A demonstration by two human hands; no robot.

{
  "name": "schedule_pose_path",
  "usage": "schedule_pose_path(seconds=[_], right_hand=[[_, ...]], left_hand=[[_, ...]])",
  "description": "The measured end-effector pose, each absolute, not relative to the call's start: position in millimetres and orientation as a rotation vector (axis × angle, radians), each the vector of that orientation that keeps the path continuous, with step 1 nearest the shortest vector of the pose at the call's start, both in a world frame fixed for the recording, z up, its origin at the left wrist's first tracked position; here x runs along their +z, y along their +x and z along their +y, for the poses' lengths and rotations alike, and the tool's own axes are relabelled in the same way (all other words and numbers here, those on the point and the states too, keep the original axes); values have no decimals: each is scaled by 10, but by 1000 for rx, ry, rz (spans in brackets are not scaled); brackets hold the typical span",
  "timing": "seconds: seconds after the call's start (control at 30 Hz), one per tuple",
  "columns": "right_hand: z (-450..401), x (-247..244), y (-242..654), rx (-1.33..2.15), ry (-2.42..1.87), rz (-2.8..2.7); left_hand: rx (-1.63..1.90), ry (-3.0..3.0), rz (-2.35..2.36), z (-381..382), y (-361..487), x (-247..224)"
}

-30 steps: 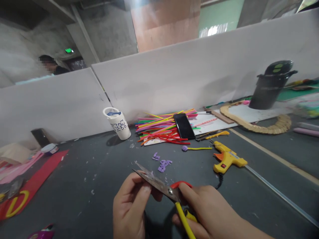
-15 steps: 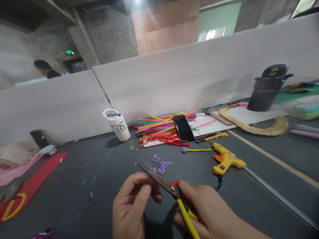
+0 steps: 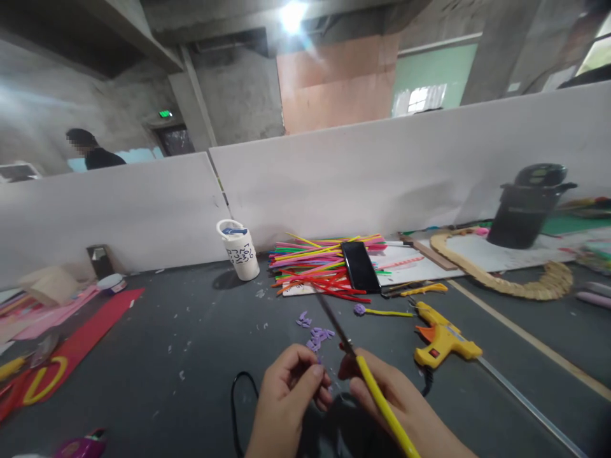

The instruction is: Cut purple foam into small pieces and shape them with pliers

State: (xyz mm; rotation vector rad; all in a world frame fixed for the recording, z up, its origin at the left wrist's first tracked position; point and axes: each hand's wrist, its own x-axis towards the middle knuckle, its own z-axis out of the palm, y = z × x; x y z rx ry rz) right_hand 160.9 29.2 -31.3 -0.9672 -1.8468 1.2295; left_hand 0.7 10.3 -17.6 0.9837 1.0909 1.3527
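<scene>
My right hand is closed around yellow-handled scissors, whose dark blades point up and away to the left. Beside it on the left, my left hand has its thumb pressed to curled fingers; what it pinches, if anything, is too small to make out. Just beyond my fingertips lie small purple pieces on the dark table. Farther off is a yellow stem with a purple ball at its end. A yellow glue gun rests to the right of my hands.
Colourful pipe cleaners, a phone and a white cup stand or lie by the low partition. A black bin is at the right, red-and-yellow scissors at the left. A person is behind the partition.
The view has tilted up and shifted left. The scissor blades have moved away from my left fingertips and now look closed. A black cable shows left of my left hand.
</scene>
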Motion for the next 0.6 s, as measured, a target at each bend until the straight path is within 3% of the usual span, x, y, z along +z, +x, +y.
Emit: schedule_pose_path(seconds=[0.1,0.27,0.4,0.6], right_hand=[[381,-340,1721,953,-1060,-1776],[570,-134,1859,400,-1434,-2108],[633,-134,1785,682,-1458,-1947],[552,-205,1638,1081,-1246,-1823]], left_hand=[[1550,949,1154,138,-43,-155],[1866,797,1224,184,-258,-27],[1834,822,1234,225,-321,-25],[1497,1057,1262,140,-62,-123]])
